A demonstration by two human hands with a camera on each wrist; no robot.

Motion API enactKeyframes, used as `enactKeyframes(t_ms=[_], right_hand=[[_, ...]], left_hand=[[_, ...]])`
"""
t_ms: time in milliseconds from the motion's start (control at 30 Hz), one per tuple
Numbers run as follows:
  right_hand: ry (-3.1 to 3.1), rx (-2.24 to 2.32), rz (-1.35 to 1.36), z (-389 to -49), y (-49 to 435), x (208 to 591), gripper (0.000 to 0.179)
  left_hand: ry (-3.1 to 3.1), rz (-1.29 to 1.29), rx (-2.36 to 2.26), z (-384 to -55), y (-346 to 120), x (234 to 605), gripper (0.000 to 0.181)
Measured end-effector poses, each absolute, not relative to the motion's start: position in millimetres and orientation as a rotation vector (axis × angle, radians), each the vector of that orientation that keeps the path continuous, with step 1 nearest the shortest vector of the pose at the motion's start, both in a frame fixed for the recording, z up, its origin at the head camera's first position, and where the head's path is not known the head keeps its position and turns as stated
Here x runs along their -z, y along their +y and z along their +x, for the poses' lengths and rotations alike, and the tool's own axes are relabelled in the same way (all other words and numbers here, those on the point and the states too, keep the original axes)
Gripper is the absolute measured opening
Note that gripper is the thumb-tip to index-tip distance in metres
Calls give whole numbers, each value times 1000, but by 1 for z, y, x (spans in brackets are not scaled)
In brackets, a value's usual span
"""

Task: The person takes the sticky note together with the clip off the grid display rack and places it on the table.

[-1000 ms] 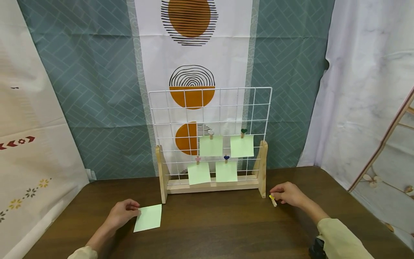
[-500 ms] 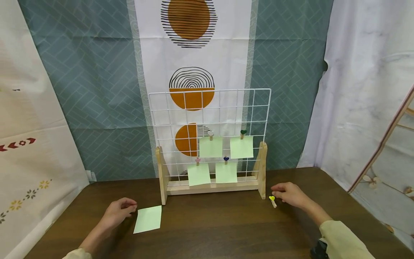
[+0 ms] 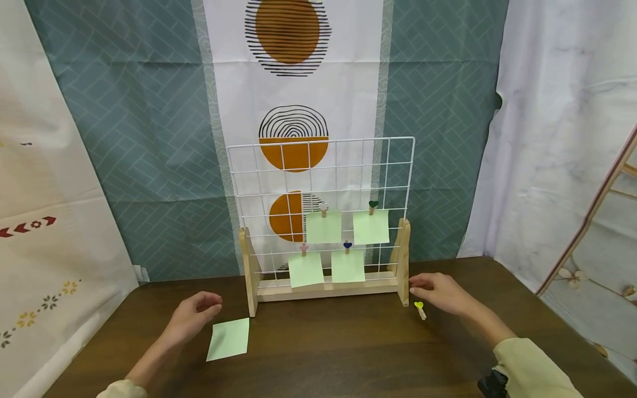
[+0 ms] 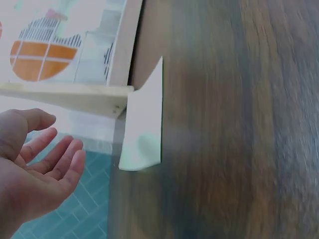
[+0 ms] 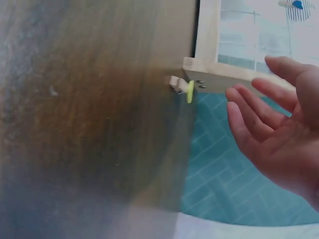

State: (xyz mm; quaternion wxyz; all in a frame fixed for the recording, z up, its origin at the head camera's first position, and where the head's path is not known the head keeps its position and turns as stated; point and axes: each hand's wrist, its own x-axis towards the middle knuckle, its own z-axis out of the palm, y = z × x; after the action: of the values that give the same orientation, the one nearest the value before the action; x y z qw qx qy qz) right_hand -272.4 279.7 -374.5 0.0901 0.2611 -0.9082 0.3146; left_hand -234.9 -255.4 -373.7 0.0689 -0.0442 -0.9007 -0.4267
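In the head view my left hand (image 3: 191, 318) hovers just behind and left of a pale green square paper (image 3: 228, 339) that lies on the table. The left wrist view shows this hand with loosely bent fingers and nothing in them; the paper (image 4: 143, 124) is apart from it, its edges curling up. My right hand (image 3: 440, 293) is above the table by the rack's right foot, also holding nothing. Close to its fingers, on the wood, lies a small clothespin (image 3: 420, 310) with a yellow heart. The right wrist view has that clothespin (image 5: 182, 86) clear of the relaxed fingers.
A white wire grid rack (image 3: 323, 166) on a wooden stand (image 3: 328, 291) stands at the back of the dark table (image 3: 338, 354). Several green papers (image 3: 370, 227) hang on it from heart clothespins. Fabric (image 3: 149, 138) hangs behind and on both sides.
My left hand has let go of the paper and lifted away from it. The right hand has released the yellow-heart clothespin and risen a little. Paper and clothespin stay on the table.
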Motion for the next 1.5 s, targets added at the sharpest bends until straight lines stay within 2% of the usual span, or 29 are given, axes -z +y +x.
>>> enactKeyframes(t_ms=[300, 900, 1500], right_hand=[[-2737, -804, 747, -262, 259, 351, 24], [-2725, -878, 730, -271, 224, 309, 33], [-2653, -814, 776, -279, 175, 262, 32]], left_hand=[[-2671, -248, 1291, -233, -235, 363, 32], [-2639, -427, 1236, -246, -195, 332, 30], [-2615, -640, 1180, -266, -137, 304, 28]])
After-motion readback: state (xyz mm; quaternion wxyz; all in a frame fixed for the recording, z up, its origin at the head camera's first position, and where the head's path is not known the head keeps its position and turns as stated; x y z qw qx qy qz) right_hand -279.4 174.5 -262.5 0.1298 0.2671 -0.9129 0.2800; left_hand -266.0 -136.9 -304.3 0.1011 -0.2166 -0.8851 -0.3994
